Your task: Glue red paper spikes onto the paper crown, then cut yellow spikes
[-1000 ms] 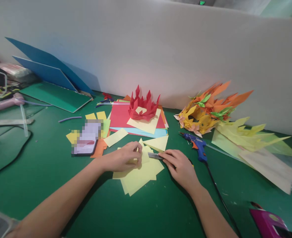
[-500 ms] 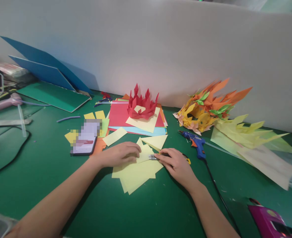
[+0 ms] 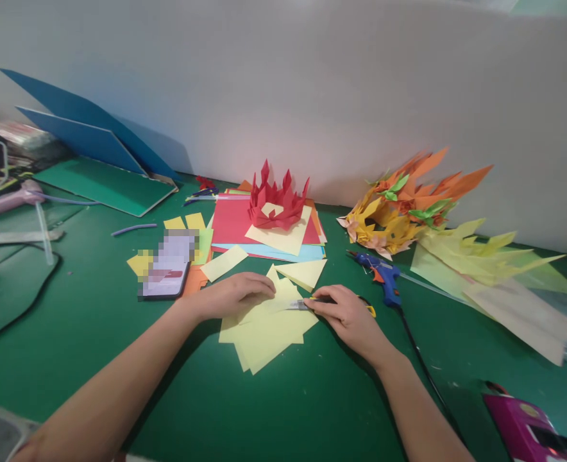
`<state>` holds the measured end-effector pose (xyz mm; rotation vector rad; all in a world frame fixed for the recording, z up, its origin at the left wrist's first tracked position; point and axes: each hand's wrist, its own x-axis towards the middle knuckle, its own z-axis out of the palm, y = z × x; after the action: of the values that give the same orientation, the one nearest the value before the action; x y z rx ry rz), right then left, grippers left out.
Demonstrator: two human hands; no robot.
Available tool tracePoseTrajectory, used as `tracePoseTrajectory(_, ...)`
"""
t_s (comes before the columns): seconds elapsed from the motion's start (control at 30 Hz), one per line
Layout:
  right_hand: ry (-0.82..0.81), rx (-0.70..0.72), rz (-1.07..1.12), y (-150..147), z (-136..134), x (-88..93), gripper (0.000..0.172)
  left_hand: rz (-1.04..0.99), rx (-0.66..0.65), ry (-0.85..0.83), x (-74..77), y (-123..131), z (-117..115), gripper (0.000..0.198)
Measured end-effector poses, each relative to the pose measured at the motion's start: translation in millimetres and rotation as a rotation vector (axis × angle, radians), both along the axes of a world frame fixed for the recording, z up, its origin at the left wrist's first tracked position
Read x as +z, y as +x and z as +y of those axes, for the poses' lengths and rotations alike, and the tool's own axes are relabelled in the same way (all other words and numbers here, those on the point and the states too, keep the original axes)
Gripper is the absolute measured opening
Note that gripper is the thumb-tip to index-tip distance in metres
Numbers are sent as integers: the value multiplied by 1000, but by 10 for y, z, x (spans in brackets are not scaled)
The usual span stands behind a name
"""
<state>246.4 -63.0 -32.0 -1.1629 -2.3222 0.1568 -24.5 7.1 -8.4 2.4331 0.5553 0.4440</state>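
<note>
My right hand (image 3: 344,314) is closed around a utility knife (image 3: 300,305) with a yellow end, its metal blade pointing left over the paper. Opposite it, my left hand (image 3: 238,295) presses and holds a pale yellow sheet of paper (image 3: 269,300) with bent fingers; the fingertips are partly hidden. That sheet lies on a loose, fanned stack of pale yellow paper (image 3: 264,346). Just beyond the hands are a folded pale yellow piece (image 3: 305,273) and a smaller strip (image 3: 224,263).
A red paper crown (image 3: 278,208) sits on coloured sheets (image 3: 228,218) at the back. Left are a phone (image 3: 165,273) and blue boards (image 3: 86,141). Right are a blue glue gun (image 3: 384,279) with its cord, orange and yellow paper crowns (image 3: 394,218), and a magenta device (image 3: 519,423).
The knife and my right hand have shifted slightly right. The blade now lies flatter across the paper. My left hand stays on the sheet nearly in place.
</note>
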Motion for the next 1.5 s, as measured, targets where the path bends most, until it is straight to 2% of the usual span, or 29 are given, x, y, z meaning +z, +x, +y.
tracePoseTrajectory(0.23,-2,12,-4,61,-24,22,26,25,-14,-8,17,-3,-3,27)
tracePoseTrajectory(0.6,27,17,-8,-111,-25,8,27,17,-25,-15,-7,-6,6,27)
tracePoseTrajectory(0.97,17,43,-2,-51,-52,29,28,1,-33,8,10,1,-2,27)
tracePoseTrajectory(1.33,73,58,-3,-189,-21,-7,29,25,-17,-30,-10,-6,9,26)
tracePoseTrajectory(1.5,23,78,0,-154,-46,18,28,10,-22,-12,3,-1,1,27)
